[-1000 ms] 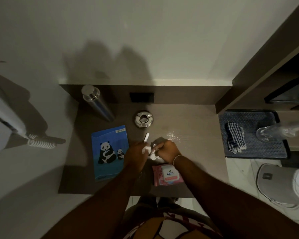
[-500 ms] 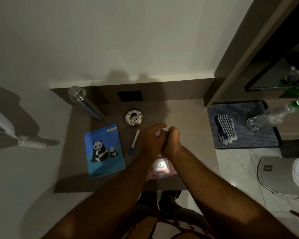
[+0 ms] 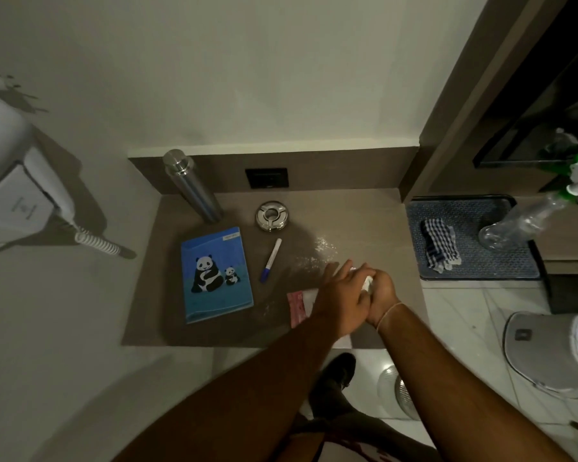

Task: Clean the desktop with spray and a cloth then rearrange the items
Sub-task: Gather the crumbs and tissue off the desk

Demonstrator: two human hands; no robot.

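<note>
My left hand (image 3: 342, 295) and my right hand (image 3: 382, 293) are pressed together over the brown desktop (image 3: 364, 215), both closed around a crumpled white wipe (image 3: 367, 282) that shows only between the fingers. A pink wipes pack (image 3: 297, 306) lies partly hidden under my left wrist. White specks or spray droplets (image 3: 317, 251) speckle the desktop just beyond my hands. A clear spray bottle (image 3: 521, 221) with a green and white nozzle and a checked cloth (image 3: 439, 243) rest on a dark tray (image 3: 474, 273) to the right.
A blue panda notebook (image 3: 216, 276), a white pen with a blue cap (image 3: 271, 260), a round metal ashtray (image 3: 272, 215) and a steel flask (image 3: 191, 185) sit on the left half. A wall phone (image 3: 24, 195) hangs at left. A white bin (image 3: 554, 351) stands at lower right.
The view has shifted, and my hands have moved right, away from the pen and ashtray, still clasped on the wipe. The speckled patch now shows beyond them.
</note>
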